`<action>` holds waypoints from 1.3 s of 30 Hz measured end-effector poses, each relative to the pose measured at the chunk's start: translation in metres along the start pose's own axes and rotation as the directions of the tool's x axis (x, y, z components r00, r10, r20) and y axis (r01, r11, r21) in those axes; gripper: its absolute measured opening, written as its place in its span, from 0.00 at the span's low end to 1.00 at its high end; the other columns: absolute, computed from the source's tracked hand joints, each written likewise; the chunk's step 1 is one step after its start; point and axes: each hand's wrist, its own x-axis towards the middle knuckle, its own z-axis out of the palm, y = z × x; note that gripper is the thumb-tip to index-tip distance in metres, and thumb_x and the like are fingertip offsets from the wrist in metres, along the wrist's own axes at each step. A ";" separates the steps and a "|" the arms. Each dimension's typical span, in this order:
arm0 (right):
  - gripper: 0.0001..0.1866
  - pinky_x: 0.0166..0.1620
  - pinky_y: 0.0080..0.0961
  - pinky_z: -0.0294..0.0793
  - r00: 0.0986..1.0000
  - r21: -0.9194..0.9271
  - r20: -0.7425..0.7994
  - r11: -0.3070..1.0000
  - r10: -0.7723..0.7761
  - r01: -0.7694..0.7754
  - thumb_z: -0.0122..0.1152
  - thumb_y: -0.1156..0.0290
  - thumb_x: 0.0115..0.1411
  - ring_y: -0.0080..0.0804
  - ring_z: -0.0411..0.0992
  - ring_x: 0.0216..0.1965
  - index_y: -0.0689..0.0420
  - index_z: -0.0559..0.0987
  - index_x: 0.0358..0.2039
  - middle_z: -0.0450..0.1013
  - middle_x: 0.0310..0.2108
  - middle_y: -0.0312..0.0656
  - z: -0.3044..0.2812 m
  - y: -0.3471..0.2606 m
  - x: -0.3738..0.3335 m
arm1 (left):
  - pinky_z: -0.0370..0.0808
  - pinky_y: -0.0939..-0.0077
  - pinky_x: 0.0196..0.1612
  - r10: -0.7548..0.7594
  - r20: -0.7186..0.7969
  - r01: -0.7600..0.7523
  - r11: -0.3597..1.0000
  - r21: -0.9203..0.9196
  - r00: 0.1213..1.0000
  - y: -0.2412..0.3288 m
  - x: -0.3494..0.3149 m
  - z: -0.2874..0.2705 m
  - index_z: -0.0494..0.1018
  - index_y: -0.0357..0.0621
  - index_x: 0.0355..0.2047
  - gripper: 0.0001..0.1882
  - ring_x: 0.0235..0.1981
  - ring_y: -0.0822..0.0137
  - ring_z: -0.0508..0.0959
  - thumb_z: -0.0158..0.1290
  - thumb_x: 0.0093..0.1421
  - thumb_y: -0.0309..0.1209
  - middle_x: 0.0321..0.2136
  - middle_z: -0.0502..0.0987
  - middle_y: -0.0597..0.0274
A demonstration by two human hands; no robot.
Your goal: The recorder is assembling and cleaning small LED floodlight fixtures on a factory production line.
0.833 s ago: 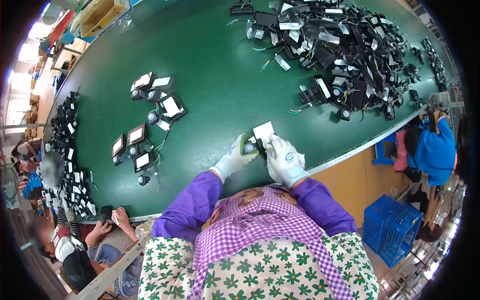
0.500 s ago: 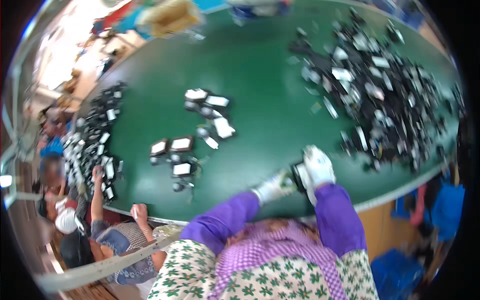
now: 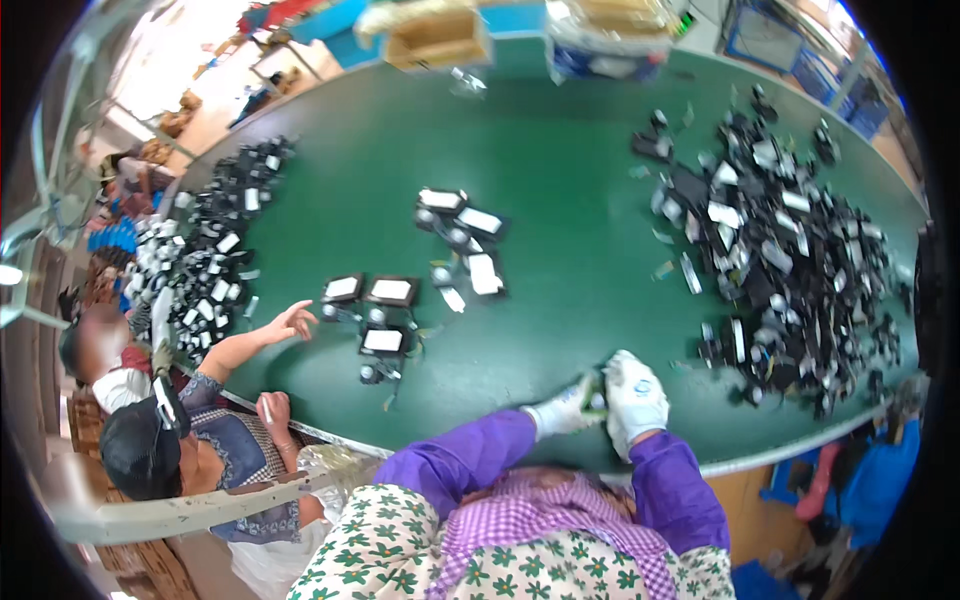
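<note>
Gloved hands meet, lower centre of frame, at green table (image 3: 560,180) edge.
Left hand (image 3: 562,408) and right hand (image 3: 634,398) both clasp a small dark part (image 3: 597,402).

At the bench's (image 3: 560,160) near edge, both hands (image 3: 605,405) meet side by side; a large heap of parts (image 3: 790,260) lies to their right, small framed units (image 3: 385,315) to their left, another pile (image 3: 205,260) far left, boxes (image 3: 440,35) behind.
</note>
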 end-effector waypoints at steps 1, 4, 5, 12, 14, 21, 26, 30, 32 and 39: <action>0.18 0.52 0.41 0.72 0.963 -0.111 -0.121 0.968 -0.240 0.227 0.53 0.61 0.63 0.49 0.73 0.49 0.54 0.75 0.50 0.76 0.48 0.49 0.059 0.059 0.015 | 0.78 0.69 0.36 0.114 -0.052 -0.114 0.993 0.001 0.992 0.001 -0.004 0.006 0.52 0.37 0.63 0.37 0.40 0.59 0.77 0.60 0.60 0.34 0.49 0.71 0.41; 0.15 0.49 0.46 0.72 0.780 -0.385 -0.448 0.882 -0.436 0.272 0.48 0.60 0.65 0.52 0.72 0.45 0.56 0.73 0.46 0.74 0.43 0.51 0.079 0.091 0.043 | 0.77 0.71 0.32 0.283 -0.122 -0.260 0.950 0.174 0.951 -0.043 0.018 0.013 0.56 0.41 0.59 0.32 0.36 0.64 0.76 0.61 0.59 0.30 0.44 0.72 0.50; 0.13 0.47 0.47 0.72 0.961 -0.036 -0.258 0.995 -0.101 0.094 0.49 0.61 0.65 0.54 0.73 0.44 0.56 0.73 0.43 0.75 0.41 0.52 0.050 0.077 0.070 | 0.76 0.72 0.30 0.237 -0.083 -0.233 0.971 0.062 0.968 -0.040 0.017 0.007 0.57 0.43 0.58 0.30 0.33 0.66 0.75 0.61 0.59 0.30 0.42 0.72 0.53; 0.15 0.49 0.44 0.73 0.987 -0.238 -0.012 0.959 -0.162 0.155 0.51 0.61 0.63 0.48 0.74 0.47 0.53 0.71 0.47 0.73 0.47 0.45 0.048 0.060 0.003 | 0.74 0.76 0.25 0.020 -0.075 -0.038 0.967 -0.253 0.997 -0.026 0.014 0.012 0.58 0.45 0.56 0.28 0.27 0.74 0.72 0.58 0.60 0.26 0.35 0.71 0.62; 0.14 0.46 0.45 0.72 0.981 -0.219 -0.092 0.965 -0.168 0.145 0.53 0.61 0.63 0.49 0.73 0.45 0.54 0.71 0.46 0.74 0.45 0.47 0.059 0.081 0.021 | 0.74 0.75 0.26 0.010 0.015 -0.008 0.990 -0.140 1.000 -0.022 0.019 0.005 0.58 0.45 0.56 0.28 0.28 0.74 0.72 0.58 0.59 0.26 0.35 0.71 0.62; 0.10 0.47 0.44 0.72 1.000 -0.217 0.013 0.976 0.014 -0.011 0.48 0.64 0.65 0.45 0.72 0.49 0.50 0.72 0.45 0.73 0.43 0.44 0.013 0.040 0.025 | 0.74 0.73 0.27 0.029 -0.058 -0.034 0.997 -0.073 0.998 -0.040 0.025 0.012 0.63 0.44 0.52 0.25 0.28 0.73 0.73 0.62 0.57 0.28 0.36 0.73 0.60; 0.12 0.48 0.42 0.73 1.000 -0.090 -0.020 0.996 -0.010 0.008 0.50 0.65 0.62 0.49 0.74 0.43 0.55 0.76 0.43 0.75 0.41 0.50 0.023 0.088 -0.001 | 0.74 0.77 0.37 0.015 0.005 -0.013 0.947 -0.321 1.000 -0.029 0.029 0.011 0.65 0.46 0.52 0.24 0.37 0.76 0.71 0.58 0.57 0.20 0.39 0.71 0.66; 0.12 0.46 0.44 0.73 0.950 -0.123 -0.311 0.990 0.029 -0.070 0.53 0.63 0.62 0.50 0.74 0.43 0.55 0.74 0.41 0.75 0.38 0.49 0.028 0.168 0.039 | 0.77 0.76 0.30 -0.057 0.119 0.098 0.923 -0.373 0.991 -0.037 0.029 -0.029 0.64 0.47 0.55 0.21 0.32 0.71 0.77 0.56 0.62 0.26 0.36 0.74 0.63; 0.12 0.46 0.44 0.73 0.942 -0.089 -0.330 0.991 0.065 -0.100 0.54 0.62 0.62 0.50 0.74 0.42 0.56 0.73 0.41 0.75 0.38 0.49 0.034 0.182 0.032 | 0.77 0.76 0.29 -0.058 0.181 0.121 0.926 -0.357 0.982 -0.032 0.026 -0.048 0.64 0.47 0.56 0.21 0.32 0.71 0.77 0.55 0.64 0.27 0.37 0.74 0.62; 0.09 0.48 0.44 0.72 0.917 -0.075 -0.380 0.983 0.124 -0.165 0.51 0.63 0.64 0.50 0.73 0.44 0.52 0.73 0.41 0.75 0.39 0.48 0.040 0.142 0.020 | 0.79 0.72 0.32 -0.069 0.183 0.128 0.934 -0.333 0.981 -0.040 0.027 -0.048 0.63 0.48 0.57 0.23 0.37 0.70 0.78 0.55 0.63 0.25 0.41 0.74 0.63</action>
